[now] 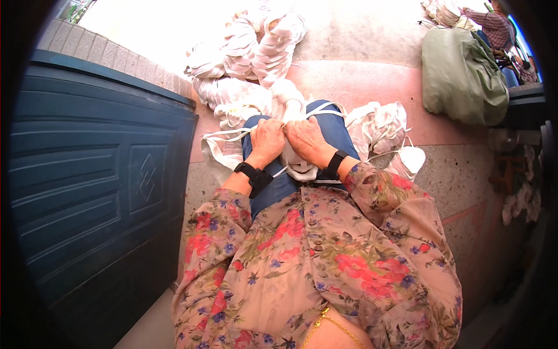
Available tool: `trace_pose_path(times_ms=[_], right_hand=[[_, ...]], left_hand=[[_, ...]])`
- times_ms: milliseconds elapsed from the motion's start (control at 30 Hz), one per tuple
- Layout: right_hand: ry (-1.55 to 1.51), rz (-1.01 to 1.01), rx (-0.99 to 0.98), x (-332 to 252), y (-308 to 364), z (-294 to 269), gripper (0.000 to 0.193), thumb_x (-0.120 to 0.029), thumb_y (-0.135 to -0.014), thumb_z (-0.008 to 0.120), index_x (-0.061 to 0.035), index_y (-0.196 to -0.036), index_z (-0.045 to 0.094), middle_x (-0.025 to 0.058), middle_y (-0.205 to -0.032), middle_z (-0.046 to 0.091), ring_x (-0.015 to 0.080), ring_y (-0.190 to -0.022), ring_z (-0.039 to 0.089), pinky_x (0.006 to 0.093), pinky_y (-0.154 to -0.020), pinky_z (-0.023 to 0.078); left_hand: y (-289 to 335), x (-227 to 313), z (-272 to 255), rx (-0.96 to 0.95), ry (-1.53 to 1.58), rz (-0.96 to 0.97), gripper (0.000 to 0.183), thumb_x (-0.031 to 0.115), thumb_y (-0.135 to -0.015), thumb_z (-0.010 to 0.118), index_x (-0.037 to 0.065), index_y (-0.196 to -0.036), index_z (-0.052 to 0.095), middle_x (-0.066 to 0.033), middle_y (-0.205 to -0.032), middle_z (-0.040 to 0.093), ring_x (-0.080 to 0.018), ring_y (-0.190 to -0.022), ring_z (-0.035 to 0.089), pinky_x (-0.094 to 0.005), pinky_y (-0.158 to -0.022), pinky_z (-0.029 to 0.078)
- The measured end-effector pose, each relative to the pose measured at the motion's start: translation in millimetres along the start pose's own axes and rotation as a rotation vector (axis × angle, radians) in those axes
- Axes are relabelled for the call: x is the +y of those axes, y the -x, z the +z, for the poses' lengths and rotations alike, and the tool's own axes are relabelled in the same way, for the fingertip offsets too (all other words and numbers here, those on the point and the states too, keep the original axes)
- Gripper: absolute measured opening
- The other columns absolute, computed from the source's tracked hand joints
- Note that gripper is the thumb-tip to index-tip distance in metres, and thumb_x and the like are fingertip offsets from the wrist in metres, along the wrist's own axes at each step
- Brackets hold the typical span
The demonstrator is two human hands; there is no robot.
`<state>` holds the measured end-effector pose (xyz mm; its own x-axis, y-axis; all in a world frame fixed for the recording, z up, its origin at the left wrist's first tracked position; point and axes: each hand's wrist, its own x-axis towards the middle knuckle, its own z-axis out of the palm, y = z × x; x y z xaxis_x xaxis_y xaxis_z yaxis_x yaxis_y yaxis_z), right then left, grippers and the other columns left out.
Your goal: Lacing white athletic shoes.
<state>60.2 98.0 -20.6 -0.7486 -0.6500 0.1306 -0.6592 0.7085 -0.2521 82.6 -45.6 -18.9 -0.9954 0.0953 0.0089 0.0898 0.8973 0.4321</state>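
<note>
In the head view, two hands worked close together over the person's lap. The left hand (266,141) and the right hand (306,139) each wore one black wrist strap (254,174), two straps in all. Both hands were closed, knuckles up, on one white moulded cup-shaped mask piece with flat white straps (297,166), which lay on the blue denim knee (331,125). The fingers of each hand were curled down onto its upper end, so the grip was pinched on the piece rather than spread open. Its long axis ran roughly away from the body, the rounded end pointing back toward the person and the strapped end pointing forward under the fingers. One thin white strap (224,135) ran off to the person's left from beneath the left hand.

Ahead of the knees lay one large heap of similar white pieces (250,52), stacked in curved rows; their number could not be counted in the glare. A second, smaller heap of white pieces (386,131) lay just to the right of the knee.

The floor was speckled stone with reddish bands (372,81), brightly sunlit at the top. A dark blue panelled metal door (99,174) stood at the left. At the upper right sat one bulging pale green sack (459,75), and beyond it another person in a striped shirt (494,26), probably seated.
</note>
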Motion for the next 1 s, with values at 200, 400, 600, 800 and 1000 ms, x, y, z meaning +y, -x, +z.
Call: trace_pose_path(times_ms=[200,400,600,800,1000], right_hand=[[0.090,-0.032,0.027,0.2,-1.8,2.5,0.007,-0.012,-0.075,0.050,-0.0061,-0.078,0.052,0.0094,-0.064,0.057,0.0240,-0.060,0.057,0.0403,-0.070,0.036],[-0.218,-0.088,-0.056,25.0,25.1,-24.1,0.009,-0.014,-0.076,0.051,-0.0053,-0.075,0.052,0.0113,-0.061,0.057,0.0260,-0.057,0.057,0.0395,-0.064,0.036],[-0.859,0.211,0.042,28.3,29.7,-36.9,0.023,-0.021,-0.087,0.046,0.0013,-0.082,0.050,0.0228,-0.074,0.057,0.0399,-0.074,0.055,0.0424,-0.067,0.042],[-1.447,0.473,0.037,65.1,10.0,-55.4,0.028,-0.022,-0.090,0.049,0.0004,-0.104,0.058,0.0046,-0.087,0.061,0.0137,-0.080,0.054,0.0287,-0.073,0.044],[-1.339,0.329,0.082,44.6,-1.0,-62.9,0.026,-0.020,-0.090,0.051,-0.0008,-0.103,0.062,0.0031,-0.091,0.062,0.0080,-0.084,0.052,0.0223,-0.075,0.042]], left_hand=[[3.0,11.9,0.4,0.080,0.200,-0.113,0.016,0.018,-0.078,0.055,0.007,-0.086,0.064,-0.0079,-0.087,0.062,-0.0286,-0.088,0.053,-0.0403,-0.077,0.041],[19.6,45.5,-17.2,0.244,-0.030,0.058,0.012,0.015,-0.074,0.059,0.008,-0.082,0.064,-0.0071,-0.103,0.056,-0.0271,-0.096,0.049,-0.0395,-0.076,0.041],[12.1,27.9,-11.0,0.168,0.198,0.325,0.007,0.010,-0.075,0.060,0.005,-0.075,0.065,-0.0079,-0.064,0.058,-0.0273,-0.069,0.054,-0.0353,-0.062,0.044],[-14.9,113.3,-111.1,-0.043,0.819,0.152,0.015,0.014,-0.081,0.064,0.000,-0.085,0.065,-0.0034,-0.069,0.062,-0.0049,-0.063,0.055,-0.0181,-0.058,0.040],[-22.1,49.5,-78.4,0.011,0.977,-0.275,0.017,0.011,-0.081,0.063,-0.003,-0.089,0.062,-0.0028,-0.070,0.060,-0.0057,-0.063,0.054,-0.0174,-0.058,0.041]])
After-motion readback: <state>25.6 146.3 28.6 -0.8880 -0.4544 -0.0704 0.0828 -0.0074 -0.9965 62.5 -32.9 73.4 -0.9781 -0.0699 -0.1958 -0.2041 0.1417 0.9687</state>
